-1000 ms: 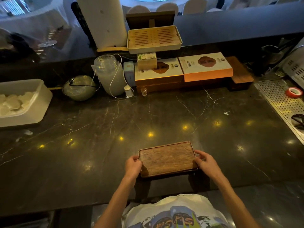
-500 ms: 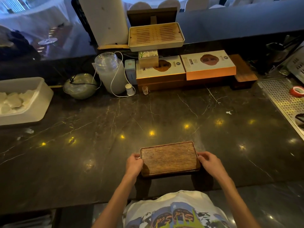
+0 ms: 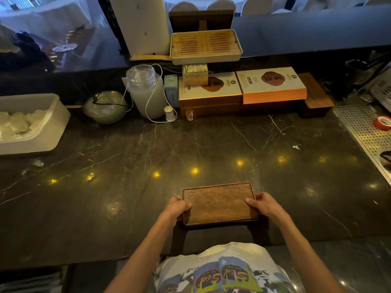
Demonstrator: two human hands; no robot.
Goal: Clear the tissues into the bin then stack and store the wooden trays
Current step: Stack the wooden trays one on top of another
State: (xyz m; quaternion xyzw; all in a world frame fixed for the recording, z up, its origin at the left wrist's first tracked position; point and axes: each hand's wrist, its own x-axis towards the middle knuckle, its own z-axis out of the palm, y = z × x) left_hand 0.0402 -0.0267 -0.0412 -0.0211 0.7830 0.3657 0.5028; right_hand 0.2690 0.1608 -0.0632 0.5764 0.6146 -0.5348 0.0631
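A brown wooden tray stack (image 3: 219, 203) sits low over the near part of the dark marble counter (image 3: 190, 149). My left hand (image 3: 176, 208) grips its left end with the thumb on top. My right hand (image 3: 263, 205) grips its right end the same way. How many trays lie in the stack is unclear from above. A white bin (image 3: 45, 132) at the far left holds several crumpled tissues (image 3: 15, 124). One small white scrap (image 3: 38, 162) lies on the counter beside the bin.
Along the back stand a plastic jug (image 3: 148, 92), a glass bowl (image 3: 105, 106), flat gift boxes (image 3: 243, 87), a slatted tea tray (image 3: 205, 46) and a wooden board (image 3: 315, 92). A perforated metal drain panel (image 3: 364, 132) with a red tape roll (image 3: 383, 122) is at the right.
Both hands have shifted their hold on the tray ends, thumbs now on top. The tray has turned slightly square to me and barely moved.
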